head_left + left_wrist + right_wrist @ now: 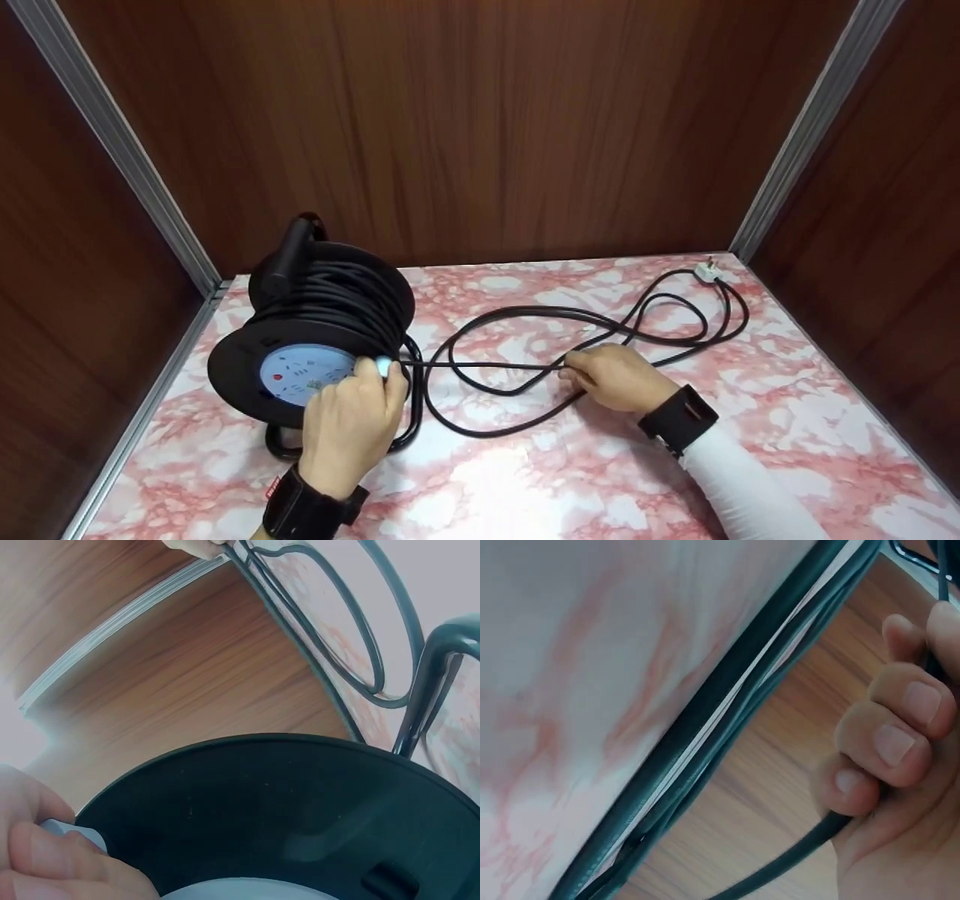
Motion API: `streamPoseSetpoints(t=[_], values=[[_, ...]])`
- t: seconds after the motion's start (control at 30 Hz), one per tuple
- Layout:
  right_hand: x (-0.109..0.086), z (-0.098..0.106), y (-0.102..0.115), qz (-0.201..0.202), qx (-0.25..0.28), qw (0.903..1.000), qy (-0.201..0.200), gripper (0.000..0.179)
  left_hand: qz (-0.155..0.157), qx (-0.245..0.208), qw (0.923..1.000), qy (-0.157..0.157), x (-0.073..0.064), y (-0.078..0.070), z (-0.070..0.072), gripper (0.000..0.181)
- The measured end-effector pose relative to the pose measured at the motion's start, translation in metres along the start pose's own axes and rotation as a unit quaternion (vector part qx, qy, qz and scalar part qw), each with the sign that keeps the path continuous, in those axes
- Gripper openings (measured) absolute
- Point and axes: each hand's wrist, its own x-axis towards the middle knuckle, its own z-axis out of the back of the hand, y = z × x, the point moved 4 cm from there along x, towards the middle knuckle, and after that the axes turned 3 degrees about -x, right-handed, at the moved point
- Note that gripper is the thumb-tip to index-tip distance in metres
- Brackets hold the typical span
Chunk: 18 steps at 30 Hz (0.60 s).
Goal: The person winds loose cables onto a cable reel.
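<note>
A black cable reel (330,300) stands at the left of the table, with cord wound round its drum and a blue socket panel (300,371) facing the near side. My left hand (349,420) grips the light blue crank knob (384,366) on the reel's near flange (285,795). Fingers curled, my right hand (619,379) holds the black cord (487,365), which runs taut from the drum; the right wrist view shows the cord passing through the right hand's fingers (892,742). Loose loops of cord lie on the table between the reel and the white plug (707,271).
The table (480,495) has a red and white marbled top. Brown wood-grain panels (480,135) with metal corner strips enclose its back and sides. A black tube stand (415,420) supports the reel, and a black carry handle (289,259) rises above it.
</note>
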Motion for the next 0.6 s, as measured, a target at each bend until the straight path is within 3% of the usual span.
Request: streamPoseSetpoints(t=[0.17, 0.3, 0.47, 0.6], values=[[-0.005, 0.007, -0.010, -0.033, -0.048, 0.9975, -0.040, 0.035, 0.001, 0.007, 0.9998, 0.018, -0.004, -0.002, -0.006, 0.038], [-0.007, 0.007, -0.014, -0.051, -0.044, 0.9975, -0.020, 0.037, -0.014, 0.018, 0.9993, 0.031, -0.011, -0.002, -0.015, 0.038], [-0.005, 0.005, -0.012, -0.029, -0.005, 0.9995, 0.007, 0.035, -0.036, 0.038, 0.9985, 0.018, -0.018, -0.003, -0.021, 0.037], [-0.007, 0.012, -0.015, -0.003, -0.022, 0.9987, -0.046, 0.024, -0.058, 0.049, 0.9971, 0.004, -0.023, -0.002, -0.025, 0.036]])
